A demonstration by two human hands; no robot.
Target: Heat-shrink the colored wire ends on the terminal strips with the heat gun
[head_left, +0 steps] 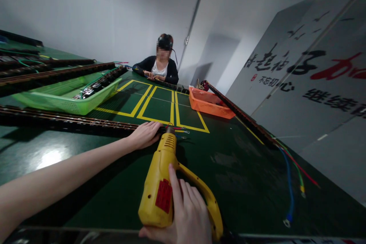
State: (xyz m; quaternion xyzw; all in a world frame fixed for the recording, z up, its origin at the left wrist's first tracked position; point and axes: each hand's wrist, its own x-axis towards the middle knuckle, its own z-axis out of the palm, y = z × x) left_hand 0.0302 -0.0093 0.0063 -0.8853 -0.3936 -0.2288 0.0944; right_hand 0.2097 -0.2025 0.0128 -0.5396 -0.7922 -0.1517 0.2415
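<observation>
My right hand (188, 209) is wrapped round a yellow heat gun (158, 175) with a red label, low in the middle of the view. Its metal nozzle points away from me, at the wire end of a long dark bar (71, 121). My left hand (145, 134) is closed over that bar's right end, just left of the nozzle. Red, yellow and blue wires (181, 131) with ring terminals stick out to the right of it, lying over the green table (246, 183).
A green basket (85, 103) and more long bars (57, 70) are at the left. An orange basket (211, 105) stands at the back right, beside a slanting bar (243, 116) with hanging wires (289, 187). Across the table sits a person (161, 66).
</observation>
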